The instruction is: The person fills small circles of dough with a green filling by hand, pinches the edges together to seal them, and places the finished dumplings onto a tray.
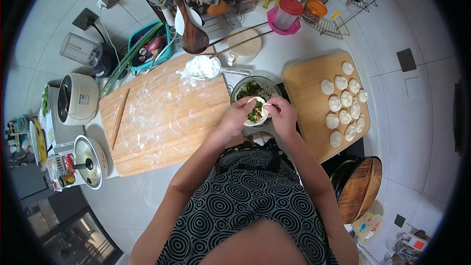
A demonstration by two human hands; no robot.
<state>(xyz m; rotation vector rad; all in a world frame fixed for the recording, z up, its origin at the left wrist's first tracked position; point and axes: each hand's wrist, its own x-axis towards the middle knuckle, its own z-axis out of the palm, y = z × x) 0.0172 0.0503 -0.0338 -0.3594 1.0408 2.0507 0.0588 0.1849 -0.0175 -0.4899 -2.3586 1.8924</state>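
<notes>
A round dough wrapper [261,121] with chopped green filling [254,113] is held between my two hands, its top still wide. My left hand [235,115] cups it from the left, thumb over the near rim of the filling. With thumb and fingers, my right hand [282,113] pinches the wrapper's right edge. Just beyond and below them is a glass bowl [276,87] containing more green filling, partly hidden by my hands. To the right, several pleated filled buns [346,98] rest on a wooden board [307,96].
Left lies a floured cutting board [165,118] with a thin rolling pin [120,119]. A bowl of flour [203,67] sits at its far edge. Behind stand a lidded beige container [244,42] and a pink holder [272,18]. A rice cooker [82,97] and lidded pot [90,162] are far left.
</notes>
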